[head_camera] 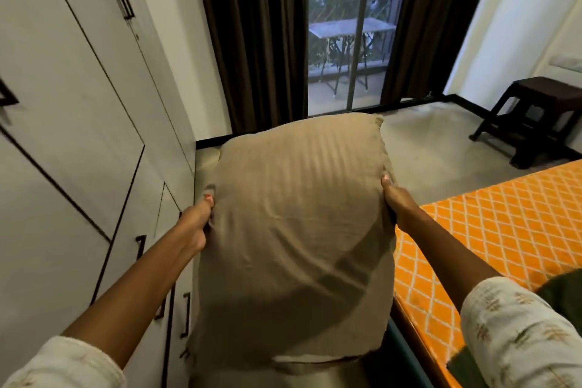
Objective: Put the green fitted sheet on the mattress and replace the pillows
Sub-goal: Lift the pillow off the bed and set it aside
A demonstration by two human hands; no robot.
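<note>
**One pillow in hand, green sheet not yet on the mattress**

Both hands hold a tan pillow (293,230) upright in the gap between the wardrobe (78,135) and the bed. The left hand (196,227) grips the pillow's left edge, fingers curled into the fabric and the thumb laid on the front. The right hand (395,198) grips the right edge, thumb on the front face; its other fingers are hidden behind the pillow. The pillow is off the bed and just beside it, and a second tan piece shows below its lower edge; what that is cannot be told.

The mattress (504,230) shows only an orange lattice-pattern cover. A fold of dark green cloth (560,293) lies at the near right, partly behind the right sleeve; it may be the green sheet, though this cannot be confirmed.

Judgement: the task is at an early stage. No green sheet is spread or fitted over any visible part of the mattress, and no pillow rests on it. Fitting the sheet and returning the pillows remain outstanding.
</note>
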